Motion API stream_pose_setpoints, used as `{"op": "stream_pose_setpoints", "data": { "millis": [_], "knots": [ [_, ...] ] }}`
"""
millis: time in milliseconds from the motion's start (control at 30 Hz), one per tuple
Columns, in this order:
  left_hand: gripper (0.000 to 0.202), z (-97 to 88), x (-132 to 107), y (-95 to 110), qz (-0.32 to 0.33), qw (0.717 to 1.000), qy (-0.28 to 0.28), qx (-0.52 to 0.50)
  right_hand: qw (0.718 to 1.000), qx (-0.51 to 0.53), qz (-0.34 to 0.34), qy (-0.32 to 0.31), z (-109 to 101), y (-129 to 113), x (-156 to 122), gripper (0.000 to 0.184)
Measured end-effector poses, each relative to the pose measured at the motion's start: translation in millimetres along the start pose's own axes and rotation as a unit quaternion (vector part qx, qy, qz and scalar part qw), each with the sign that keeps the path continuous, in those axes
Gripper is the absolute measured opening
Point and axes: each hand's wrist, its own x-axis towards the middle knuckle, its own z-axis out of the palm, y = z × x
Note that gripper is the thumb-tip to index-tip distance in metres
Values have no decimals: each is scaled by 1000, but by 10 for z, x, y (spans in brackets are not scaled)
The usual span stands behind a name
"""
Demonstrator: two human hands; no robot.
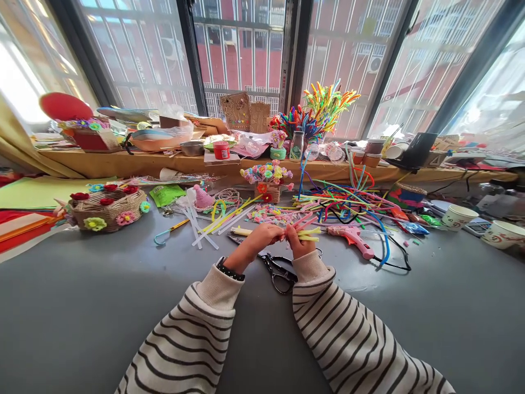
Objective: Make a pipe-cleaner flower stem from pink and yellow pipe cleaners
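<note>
My left hand (262, 238) and my right hand (298, 241) meet over the grey table (82, 306), both pinched on a small bundle of yellow and pink pipe cleaners (305, 232). The yellow stems stick out to the left and right of my fingers. Black scissors (279, 271) lie on the table just below my hands. A pink glue gun (353, 238) lies to the right of my right hand. Both arms wear striped sleeves.
A heap of loose coloured pipe cleaners (348, 200) lies behind the hands. A woven basket with flowers (106, 208) stands at the left, a small flower basket (268, 180) at the middle back, paper cups (457, 216) at the right. The window ledge (123, 161) is cluttered.
</note>
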Motion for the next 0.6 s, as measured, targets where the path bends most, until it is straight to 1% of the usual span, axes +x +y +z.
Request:
{"op": "stream_pose_setpoints", "data": {
  "millis": [67,133,167,267,300,333,367,400,433,467,500,533,567,600],
  "knots": [
    [18,-26,16,47,-26,999,-23,-18,1000,-15,-7,0,-13,-7,5,33],
    [17,-63,50,66,-59,994,-60,-65,1000,-30,-9,4,-19,-8,4,34],
    [17,-83,70,63,-79,988,-89,-100,999,-37,-10,10,-20,-7,2,35],
    [18,-138,114,24,-134,955,-179,-194,998,-50,-17,19,-15,-9,-6,36],
    [19,-148,116,10,-140,949,-192,-206,998,-51,-20,20,-12,-11,-6,37],
    [19,-153,109,-2,-136,950,-194,-203,998,-49,-22,23,-9,-12,-4,37],
    [20,-151,93,-11,-121,959,-181,-182,998,-46,-22,25,-6,-11,0,37],
    [22,-142,68,-17,-96,974,-152,-141,999,-42,-20,28,-5,-9,4,37],
    [23,-127,37,-22,-59,989,-108,-82,999,-40,-15,32,-4,-3,9,38],
    [24,-107,1,-28,-13,999,-50,-8,999,-39,-8,36,-4,4,13,38],
    [24,-83,-36,-37,37,996,15,74,998,-39,0,39,-5,14,16,39],
    [23,-58,-73,-53,90,980,78,157,998,-40,8,43,-6,25,18,40],
    [23,-34,-107,-75,140,952,134,237,998,-42,16,47,-8,36,19,40],
    [24,-11,-134,-103,186,915,174,312,997,-44,22,53,-9,45,19,40]
  ]
}}
